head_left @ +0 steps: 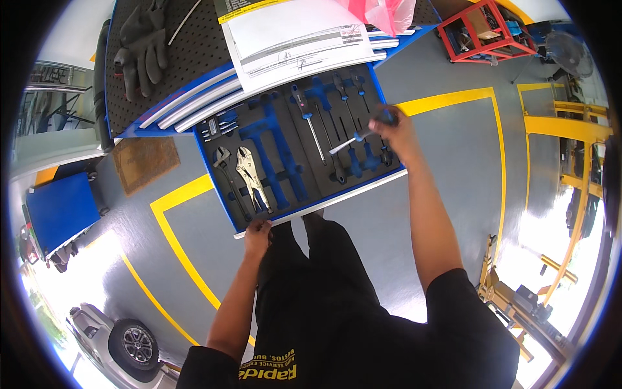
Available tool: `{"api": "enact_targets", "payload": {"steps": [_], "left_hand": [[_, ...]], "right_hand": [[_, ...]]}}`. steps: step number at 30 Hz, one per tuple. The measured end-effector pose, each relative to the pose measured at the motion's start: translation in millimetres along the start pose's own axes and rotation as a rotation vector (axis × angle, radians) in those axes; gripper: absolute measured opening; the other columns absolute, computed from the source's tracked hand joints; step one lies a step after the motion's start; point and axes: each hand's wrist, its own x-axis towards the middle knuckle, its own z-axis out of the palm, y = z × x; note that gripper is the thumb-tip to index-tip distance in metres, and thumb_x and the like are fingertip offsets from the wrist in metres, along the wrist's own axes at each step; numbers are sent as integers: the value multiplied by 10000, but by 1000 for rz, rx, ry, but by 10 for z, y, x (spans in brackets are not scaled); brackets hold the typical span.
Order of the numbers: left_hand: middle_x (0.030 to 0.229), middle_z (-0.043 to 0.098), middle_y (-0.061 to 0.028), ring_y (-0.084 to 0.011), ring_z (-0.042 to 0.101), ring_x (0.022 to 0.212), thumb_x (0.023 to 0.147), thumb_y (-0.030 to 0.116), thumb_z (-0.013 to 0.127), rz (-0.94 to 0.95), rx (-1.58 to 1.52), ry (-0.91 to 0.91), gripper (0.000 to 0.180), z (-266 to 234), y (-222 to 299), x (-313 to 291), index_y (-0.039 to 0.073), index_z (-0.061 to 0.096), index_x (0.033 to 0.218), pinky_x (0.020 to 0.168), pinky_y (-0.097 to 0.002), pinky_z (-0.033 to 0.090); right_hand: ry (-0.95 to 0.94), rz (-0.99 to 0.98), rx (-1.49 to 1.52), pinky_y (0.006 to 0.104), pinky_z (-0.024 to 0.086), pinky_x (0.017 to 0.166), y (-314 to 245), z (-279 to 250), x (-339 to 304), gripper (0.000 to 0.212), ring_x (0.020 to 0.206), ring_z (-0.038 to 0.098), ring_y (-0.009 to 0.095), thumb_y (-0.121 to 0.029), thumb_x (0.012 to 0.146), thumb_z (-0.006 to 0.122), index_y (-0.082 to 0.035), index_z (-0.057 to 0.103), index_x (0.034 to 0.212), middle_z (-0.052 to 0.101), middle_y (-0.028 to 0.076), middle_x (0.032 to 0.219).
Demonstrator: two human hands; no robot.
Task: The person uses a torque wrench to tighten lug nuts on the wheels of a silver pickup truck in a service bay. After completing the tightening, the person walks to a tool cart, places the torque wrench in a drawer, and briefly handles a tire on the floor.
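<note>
My right hand (400, 137) is closed around the dark handle of a screwdriver (351, 142), held over the right part of an open tool drawer (312, 185). The shaft slants down to the left, its flat tip above the dark foam. My left hand (258, 238) grips the drawer's front edge at the left corner. Locking pliers (249, 170) and an adjustable wrench (223, 165) lie in the foam near that hand. A long screwdriver (304, 107) and several other screwdrivers (343, 91) fill slots farther right. Blue bare recesses (271, 142) show in the middle.
Above the drawer, the blue cabinet's black perforated top (194, 39) carries grey gloves (144, 52), a paper sheet (295, 48) and a pink plastic bag (389, 13). A red cart (486, 32) stands at far right. Yellow lines mark the grey floor (447, 149); a car wheel (134, 347) shows lower left.
</note>
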Motion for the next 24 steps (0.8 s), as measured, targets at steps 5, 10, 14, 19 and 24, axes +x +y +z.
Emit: {"api": "enact_targets", "payload": {"steps": [5, 10, 14, 19, 24], "left_hand": [[615, 646, -60, -142, 599, 508, 926, 262, 673, 24, 198, 32, 246, 12, 144, 13, 19, 661, 894, 498, -314, 466], [621, 648, -63, -141, 601, 511, 923, 248, 675, 56, 112, -3, 249, 2, 42, 79, 2, 654, 890, 507, -315, 463], [617, 632, -56, -125, 578, 500, 927, 218, 666, 58, 71, -10, 231, -65, -2, 152, -11, 652, 899, 468, -297, 439], [628, 630, -55, -116, 564, 498, 935, 208, 656, 45, -6, -75, 222, -130, -31, 201, -12, 655, 907, 469, -291, 435], [632, 635, -50, -117, 561, 490, 938, 187, 654, 27, 5, -102, 217, -129, -36, 189, -26, 654, 982, 464, -274, 427]], "right_hand": [[122, -58, 143, 347, 530, 891, 97, 541, 701, 505, 980, 700, 261, -238, 779, 874, 54, 680, 1142, 742, 144, 1023], [155, -250, -395, 407, 535, 915, 229, 1170, 1265, 523, 1028, 690, 357, -315, 757, 879, 2, 699, 1132, 725, 209, 1080], [123, -315, -505, 399, 548, 894, 296, 1289, 1352, 481, 980, 710, 309, -285, 763, 874, -25, 709, 1132, 751, 152, 1009], [73, -216, -500, 385, 557, 874, 332, 1236, 1390, 361, 961, 722, 293, -171, 792, 844, -30, 716, 1098, 753, 143, 1026], [165, -283, -556, 398, 550, 878, 406, 1301, 1503, 278, 968, 717, 311, -145, 814, 818, -32, 718, 1047, 756, 140, 1012]]}}
